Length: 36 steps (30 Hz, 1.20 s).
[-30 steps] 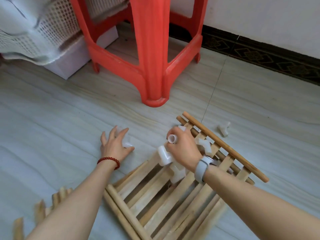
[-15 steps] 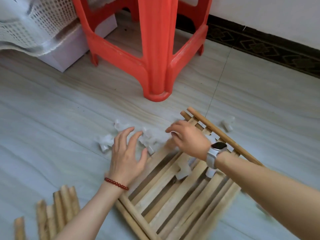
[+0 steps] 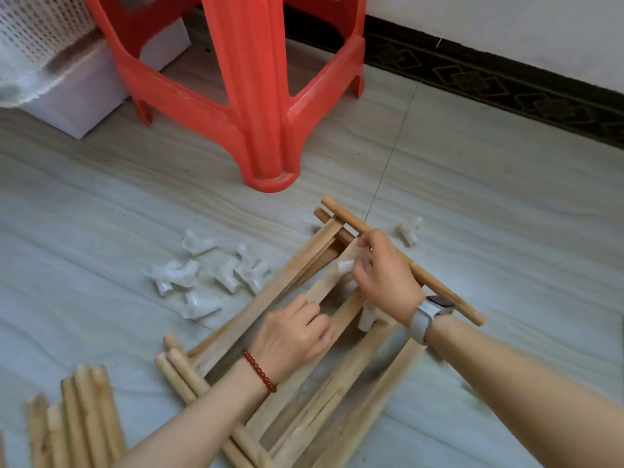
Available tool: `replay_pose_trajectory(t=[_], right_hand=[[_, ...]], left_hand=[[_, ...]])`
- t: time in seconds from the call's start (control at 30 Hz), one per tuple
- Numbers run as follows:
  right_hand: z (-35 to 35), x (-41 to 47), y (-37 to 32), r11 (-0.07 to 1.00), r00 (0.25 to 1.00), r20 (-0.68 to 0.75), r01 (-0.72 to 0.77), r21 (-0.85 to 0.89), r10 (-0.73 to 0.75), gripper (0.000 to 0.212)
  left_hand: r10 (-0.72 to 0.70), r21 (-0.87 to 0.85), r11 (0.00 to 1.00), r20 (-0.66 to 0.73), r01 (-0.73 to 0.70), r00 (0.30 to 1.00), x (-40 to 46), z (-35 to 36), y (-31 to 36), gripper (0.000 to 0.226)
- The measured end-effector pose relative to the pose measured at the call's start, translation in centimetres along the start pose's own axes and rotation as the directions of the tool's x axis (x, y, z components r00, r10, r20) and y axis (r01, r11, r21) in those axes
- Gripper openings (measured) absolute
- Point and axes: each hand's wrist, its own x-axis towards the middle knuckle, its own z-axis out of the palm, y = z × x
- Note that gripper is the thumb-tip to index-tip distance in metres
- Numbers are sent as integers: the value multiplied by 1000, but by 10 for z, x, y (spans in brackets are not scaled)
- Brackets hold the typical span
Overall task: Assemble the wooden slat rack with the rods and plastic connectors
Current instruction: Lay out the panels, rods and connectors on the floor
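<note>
The job looks barely begun. The slat panels (image 3: 304, 336) lie flat on the floor in a loose overlapping stack, with no rod pushed into a connector anywhere I can see. Most of the plastic connectors (image 3: 216, 275) are scattered on the floor just beyond the stack's left side, one more (image 3: 409, 231) lies alone past its far end, and another (image 3: 368, 318) sits on the slats under the right wrist. A bundle of spare rods (image 3: 77, 420) waits at the near left, untouched.

The left hand (image 3: 297, 336) has its fingers curled around the near end of a blurred slat (image 3: 332, 275), lifting or shifting it. The right hand (image 3: 388, 275) pinches something pale and whitish at that slat's upper part, likely a connector, though blur hides it. A long rod (image 3: 398, 258) lies loose across the stack's far edge, behind the right hand. All the joining is left to do.
</note>
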Motion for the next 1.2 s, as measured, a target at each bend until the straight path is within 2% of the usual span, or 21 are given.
replay_pose_trajectory(t=[0.03,0.1,0.13,0.17,0.23,0.3,0.33,0.37,0.43,0.47,0.57,0.63,0.7,0.73,0.8,0.87,0.93,0.97,1.03,1.1,1.2], right_hand=[[3,4,-6,993,999,-26,-28,112,31,6],[15,16,-20,961,995,-10,-96,261,102,5],[23,22,-27,953,993,24,-119,278,117,9],[33,28,-33,954,992,61,-124,272,112,13],[50,39,-44,968,987,131,-117,221,90,22],[60,47,-53,992,979,196,-84,97,64,32],[61,49,-55,998,975,220,-47,38,38,37],[59,48,-57,1000,973,229,-7,5,6,42],[45,40,-53,998,980,186,63,11,-64,44],[34,33,-48,995,985,143,90,37,-94,40],[-10,-1,-12,997,997,9,78,28,-78,22],[-37,-33,21,999,998,-48,-47,-26,46,14],[-58,-72,53,981,980,-116,-173,-92,162,16],[-63,-91,69,962,967,-138,-232,-143,213,14],[-69,-123,94,894,932,-113,-361,-265,343,12],[-66,-143,115,779,850,55,-453,-434,524,33],[-55,-152,128,726,764,183,-466,-506,619,46],[-49,-154,130,727,757,198,-466,-505,623,45],[-41,-154,133,746,776,197,-451,-490,599,33],[-44,-151,134,764,777,208,-462,-451,594,27],[-70,-137,123,781,829,47,-504,-368,557,31]], left_hand=[[-30,4,1000,-72,30,997,-21,15,-21,25],[-306,10,952,-50,307,951,-49,28,-69,23],[-523,-33,851,26,524,852,-58,27,-88,30],[-682,-56,730,-9,681,731,-64,24,-103,37],[-728,-192,685,-195,702,657,-48,5,-116,38],[-712,-272,702,-306,658,633,-19,-23,-109,45],[-712,-248,701,-285,668,642,-1,-38,-103,44],[-742,-233,670,-188,705,643,-11,-27,-111,38],[-799,-145,598,-40,788,599,-18,-23,-110,32],[-772,-130,634,-34,763,635,-20,-24,-103,36],[-574,-19,813,-190,581,797,-7,-19,-67,40],[-411,35,909,-82,415,908,-2,-7,-29,44],[-209,18,978,82,208,975,1,11,10,50],[-94,38,995,155,89,983,1,22,24,54],[49,64,995,324,-74,945,5,38,40,67],[10,111,992,406,-61,914,18,43,44,76],[-53,99,995,427,12,903,32,42,44,68],[-60,74,997,414,32,908,38,43,43,59],[15,46,998,386,-36,922,45,43,42,45],[98,-41,995,321,-89,942,44,46,36,42],[69,-181,983,186,-35,980,44,35,33,36]])
